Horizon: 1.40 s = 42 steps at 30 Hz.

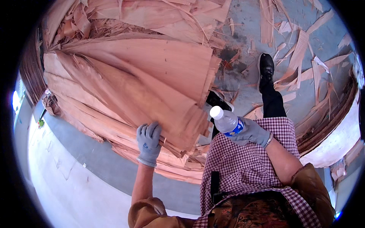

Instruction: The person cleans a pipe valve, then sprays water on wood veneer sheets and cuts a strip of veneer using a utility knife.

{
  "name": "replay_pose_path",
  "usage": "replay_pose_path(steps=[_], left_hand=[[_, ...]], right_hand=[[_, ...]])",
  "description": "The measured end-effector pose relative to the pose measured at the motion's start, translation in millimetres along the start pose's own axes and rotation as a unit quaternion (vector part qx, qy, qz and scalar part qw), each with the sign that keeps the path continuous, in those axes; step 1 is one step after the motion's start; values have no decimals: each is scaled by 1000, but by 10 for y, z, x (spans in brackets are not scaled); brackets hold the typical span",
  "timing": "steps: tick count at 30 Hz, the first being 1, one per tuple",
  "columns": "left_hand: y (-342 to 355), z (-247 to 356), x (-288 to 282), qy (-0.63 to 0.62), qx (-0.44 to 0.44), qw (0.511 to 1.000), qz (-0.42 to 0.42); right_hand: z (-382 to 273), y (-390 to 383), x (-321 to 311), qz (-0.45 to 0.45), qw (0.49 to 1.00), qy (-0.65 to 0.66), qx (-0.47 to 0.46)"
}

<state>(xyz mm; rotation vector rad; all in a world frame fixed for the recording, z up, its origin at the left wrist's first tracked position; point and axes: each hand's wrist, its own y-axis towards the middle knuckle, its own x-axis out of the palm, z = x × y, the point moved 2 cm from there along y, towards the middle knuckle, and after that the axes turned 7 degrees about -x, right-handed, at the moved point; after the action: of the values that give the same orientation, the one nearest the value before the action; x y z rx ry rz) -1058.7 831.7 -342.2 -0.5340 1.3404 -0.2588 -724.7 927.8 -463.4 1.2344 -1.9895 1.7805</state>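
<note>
My right hand (253, 133), in a grey glove, is wrapped round a clear plastic bottle (227, 121) with a white cap and a blue label. The bottle tilts up to the left, above the checked apron on my lap. On the left, my left hand (149, 142), also gloved in grey, has its fingers curled over the near edge of a wood veneer sheet (148, 100). That thin reddish-brown sheet is folded and rippled on top of a stack of veneer (91, 114). My left fingertips are partly hidden against the sheet.
More veneer (152, 15) lies at the back, with shredded strips beside it. Torn veneer strips (300, 53) litter the grey floor (243, 22) around my black shoe (266, 70). A curved, white-sided bundle of sheets (330, 133) stands at the right. A pale surface (76, 171) lies at lower left.
</note>
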Motion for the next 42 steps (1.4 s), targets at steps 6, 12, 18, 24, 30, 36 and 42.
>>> replay_pose_path(steps=[6,12,18,24,30,36,42], left_hand=[[81,18,112,10,-14,1000,-7],[92,41,62,30,-24,999,-9],[89,14,146,30,-11,999,-16],[644,142,258,37,25,995,-89],[1996,446,410,-86,19,977,-192],[2884,535,922,11,-181,945,-272],[3039,704,937,213,-75,940,-258]], right_hand=[[48,-17,-12,0,1000,15,-22],[-32,-21,-4,-6,1000,5,-20],[-44,-35,12,-10,1000,1,-15],[49,1,5,-13,999,18,-34],[-24,-38,12,7,997,-7,-79],[-140,-94,27,-8,988,131,-78],[-251,-106,-28,6,998,21,-62]])
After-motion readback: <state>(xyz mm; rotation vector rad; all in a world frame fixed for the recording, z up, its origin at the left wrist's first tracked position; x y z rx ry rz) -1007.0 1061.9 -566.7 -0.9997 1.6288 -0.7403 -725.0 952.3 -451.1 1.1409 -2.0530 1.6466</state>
